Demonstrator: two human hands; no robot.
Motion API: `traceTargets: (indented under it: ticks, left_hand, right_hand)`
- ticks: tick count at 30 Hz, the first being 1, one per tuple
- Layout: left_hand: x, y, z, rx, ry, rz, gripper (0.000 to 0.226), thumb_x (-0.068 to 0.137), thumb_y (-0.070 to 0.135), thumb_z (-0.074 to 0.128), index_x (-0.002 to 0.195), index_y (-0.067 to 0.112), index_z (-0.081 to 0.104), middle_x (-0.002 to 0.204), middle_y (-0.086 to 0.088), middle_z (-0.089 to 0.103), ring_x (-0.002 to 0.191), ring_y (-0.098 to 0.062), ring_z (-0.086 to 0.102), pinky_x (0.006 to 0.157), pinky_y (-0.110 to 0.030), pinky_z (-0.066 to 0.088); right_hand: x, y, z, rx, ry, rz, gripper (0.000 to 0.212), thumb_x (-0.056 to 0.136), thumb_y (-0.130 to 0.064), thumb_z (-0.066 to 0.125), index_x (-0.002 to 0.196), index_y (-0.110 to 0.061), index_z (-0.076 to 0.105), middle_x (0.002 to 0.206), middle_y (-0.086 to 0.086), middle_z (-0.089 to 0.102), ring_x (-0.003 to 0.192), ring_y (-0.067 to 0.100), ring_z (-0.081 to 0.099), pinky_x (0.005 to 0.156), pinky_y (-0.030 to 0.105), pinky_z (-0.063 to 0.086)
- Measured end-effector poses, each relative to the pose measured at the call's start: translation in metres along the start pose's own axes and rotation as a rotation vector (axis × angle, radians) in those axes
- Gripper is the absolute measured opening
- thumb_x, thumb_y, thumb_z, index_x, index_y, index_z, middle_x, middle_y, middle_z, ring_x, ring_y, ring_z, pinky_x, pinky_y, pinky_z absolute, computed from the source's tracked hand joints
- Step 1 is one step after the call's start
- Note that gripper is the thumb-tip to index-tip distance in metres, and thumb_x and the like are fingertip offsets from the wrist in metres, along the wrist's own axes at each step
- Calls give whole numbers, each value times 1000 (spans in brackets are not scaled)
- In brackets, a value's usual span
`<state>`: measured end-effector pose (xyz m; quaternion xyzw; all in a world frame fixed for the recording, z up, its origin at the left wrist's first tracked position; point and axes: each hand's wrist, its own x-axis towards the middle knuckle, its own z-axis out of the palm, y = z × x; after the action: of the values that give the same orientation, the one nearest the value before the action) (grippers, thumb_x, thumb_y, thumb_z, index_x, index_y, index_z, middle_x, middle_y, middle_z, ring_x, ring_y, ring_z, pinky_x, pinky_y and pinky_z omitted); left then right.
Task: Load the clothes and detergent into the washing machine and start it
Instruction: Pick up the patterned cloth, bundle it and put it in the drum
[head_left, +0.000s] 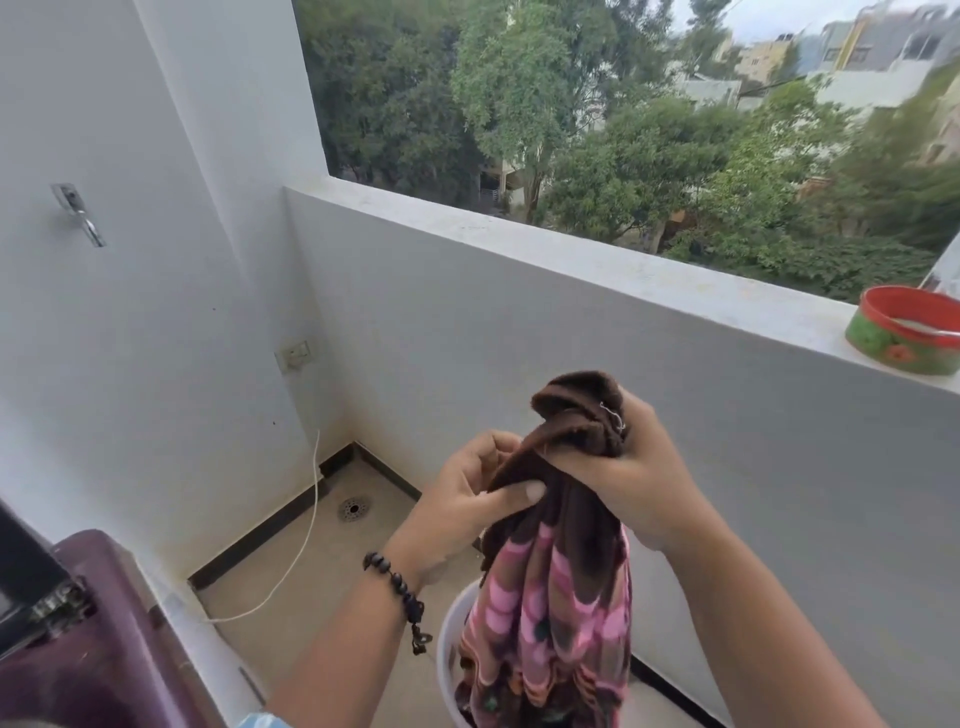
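A brown and pink patterned cloth (556, 613) hangs bunched in front of me, its lower end still inside a white bucket (448, 654) on the floor. My right hand (634, 467) grips the gathered brown top of the cloth. My left hand (467, 493), with a dark bead bracelet on the wrist, pinches the cloth just beside it, thumb pressed on the fabric. The maroon washing machine (98, 639) sits at the lower left, only its corner and a dark hinged lid edge in view.
A white balcony parapet (597, 270) runs across the back, with a red and green tin (904, 332) on its ledge at the right. A white cord (306, 530) drops from a wall socket (296, 353) to the tiled floor near a drain (354, 508).
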<state>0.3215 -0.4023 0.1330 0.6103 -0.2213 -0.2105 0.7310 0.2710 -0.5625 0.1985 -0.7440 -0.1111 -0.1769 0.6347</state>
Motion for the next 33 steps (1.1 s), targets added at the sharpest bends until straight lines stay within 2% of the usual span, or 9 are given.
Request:
traceTargets:
  ticks: [5, 9, 13, 16, 20, 23, 28, 30, 33]
  left_hand:
    - [0, -31, -7, 266, 24, -108, 15, 95, 15, 59, 107, 18, 69, 96, 5, 76, 91, -9, 71, 75, -21, 55]
    - [0, -55, -28, 440, 27, -180, 24, 93, 32, 64, 108, 16, 73, 104, 0, 75, 99, -13, 70, 92, -39, 55]
    - [2, -48, -43, 353, 22, -190, 42, 79, 40, 79, 96, 3, 67, 98, -14, 73, 94, -27, 69, 91, -47, 53]
    - [2, -27, -54, 251, 37, -121, 28, 77, 33, 80, 78, 12, 61, 77, -5, 66, 76, -16, 61, 71, -31, 50]
    - [-4, 12, -67, 58, 78, 29, 19, 82, 23, 77, 83, 12, 62, 75, 0, 67, 66, -7, 59, 60, -18, 49]
    - [-6, 37, -61, 36, 158, 123, 9, 79, 25, 75, 84, 18, 71, 82, -6, 69, 73, -9, 61, 65, -16, 50]
    - [0, 60, -10, 423, 103, 297, 16, 87, 13, 67, 89, 27, 75, 88, 9, 75, 86, -6, 68, 80, -22, 53]
    - [2, 64, 7, 570, 150, 398, 15, 86, 18, 67, 90, 30, 74, 84, 10, 74, 81, -7, 70, 78, -26, 56]
    - [5, 60, 6, 597, 303, 396, 16, 81, 29, 75, 91, 32, 62, 74, 7, 65, 62, -12, 63, 60, -29, 53]
  right_hand:
    - [-1, -30, -10, 77, -24, -92, 36, 71, -2, 72, 83, -35, 74, 85, -8, 74, 84, 11, 71, 74, 25, 55]
    - [-3, -50, -24, 176, 23, -159, 24, 64, -15, 80, 80, -32, 76, 81, -8, 74, 80, 12, 71, 71, 25, 55]
    - [-3, -51, -43, 200, 95, -139, 28, 70, -2, 74, 74, -30, 76, 74, -8, 71, 74, 10, 68, 68, 23, 54]
    - [-3, -41, -56, 121, 180, -107, 23, 71, -9, 75, 75, -31, 76, 76, -8, 71, 77, 11, 67, 73, 25, 55]
    - [-6, -27, -77, 77, 328, -22, 12, 67, -24, 76, 76, -32, 75, 73, -10, 70, 75, 9, 66, 69, 23, 54]
    - [-7, -18, -79, 189, 400, 22, 37, 56, -43, 85, 84, -25, 72, 78, -8, 71, 78, 10, 68, 71, 24, 56]
    - [-13, -4, -19, 240, 0, 118, 55, 81, -24, 74, 132, -27, 56, 129, 2, 65, 123, 20, 59, 104, 41, 48]
    - [-17, 1, 6, 252, -157, 199, 65, 82, -13, 71, 140, -33, 47, 129, -3, 64, 123, 16, 59, 103, 39, 49]
    - [-17, 1, 14, 195, -126, 216, 60, 81, -1, 73, 135, -20, 52, 120, 2, 69, 114, 18, 65, 99, 42, 52]
